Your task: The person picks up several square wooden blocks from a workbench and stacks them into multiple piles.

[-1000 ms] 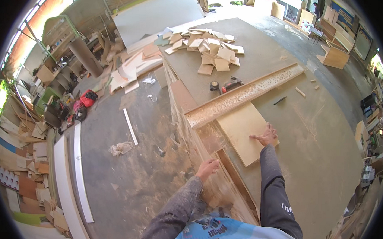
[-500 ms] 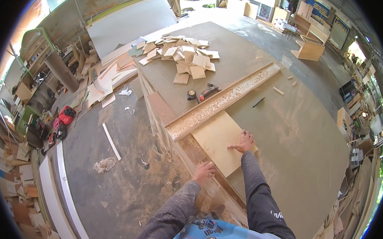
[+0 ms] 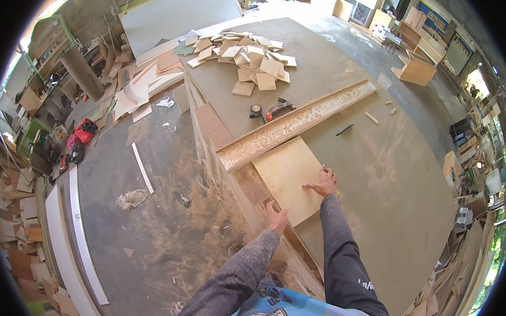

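Note:
A pale square plywood panel (image 3: 290, 176) lies flat on the large worktable, its far edge against a long shallow wooden trough (image 3: 297, 126) speckled with light chips. My right hand (image 3: 323, 183) grips the panel's right edge, thumb stretched across the top face and fingers over the side. My left hand (image 3: 276, 219) is closed at the panel's near left edge, by the table's dusty side; its fingertips are partly hidden. Beyond the trough sit a tape measure (image 3: 255, 111) and a red and black power tool (image 3: 279, 109).
Small square wood pieces (image 3: 248, 59) are heaped at the table's far end. A black pen (image 3: 344, 129) and short wooden dowels (image 3: 371, 118) lie to the right. Offcuts (image 3: 134, 98) and long white strips (image 3: 84, 233) are on the left.
My left hand has shifted slightly forward and right, closer in on the panel's edge. My right hand stays on the panel's right side. The whole view has shifted a little.

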The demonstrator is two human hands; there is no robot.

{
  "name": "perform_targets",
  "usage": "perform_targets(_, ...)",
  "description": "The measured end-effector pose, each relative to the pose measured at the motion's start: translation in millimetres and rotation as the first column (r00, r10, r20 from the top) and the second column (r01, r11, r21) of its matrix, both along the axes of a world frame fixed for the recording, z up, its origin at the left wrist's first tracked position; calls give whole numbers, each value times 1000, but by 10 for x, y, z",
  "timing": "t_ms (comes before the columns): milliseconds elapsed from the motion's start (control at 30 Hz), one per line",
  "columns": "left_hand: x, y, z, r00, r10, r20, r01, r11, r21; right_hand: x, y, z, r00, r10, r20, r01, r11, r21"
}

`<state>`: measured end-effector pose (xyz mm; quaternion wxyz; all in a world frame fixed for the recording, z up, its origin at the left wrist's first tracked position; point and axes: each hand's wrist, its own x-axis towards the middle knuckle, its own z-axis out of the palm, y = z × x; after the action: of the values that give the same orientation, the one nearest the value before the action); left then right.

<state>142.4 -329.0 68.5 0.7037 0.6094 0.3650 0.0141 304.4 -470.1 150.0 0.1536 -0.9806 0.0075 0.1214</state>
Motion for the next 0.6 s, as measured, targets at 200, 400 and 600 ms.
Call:
perform_targets(200,-100,-55,374,996,18,83,6,959,-285,-81,-143,-28,999,-34,9,33,998,56)
perform_targets(400,-121,-10,-65,992,-56,112,66,994,-90,-184,-70,-63,997,-59,57,54,994,94)
perform_targets(600,-417,337,-238,995,-81,-61,81,997,-4,-429,315,-43,998,16,65,-18,999,28)
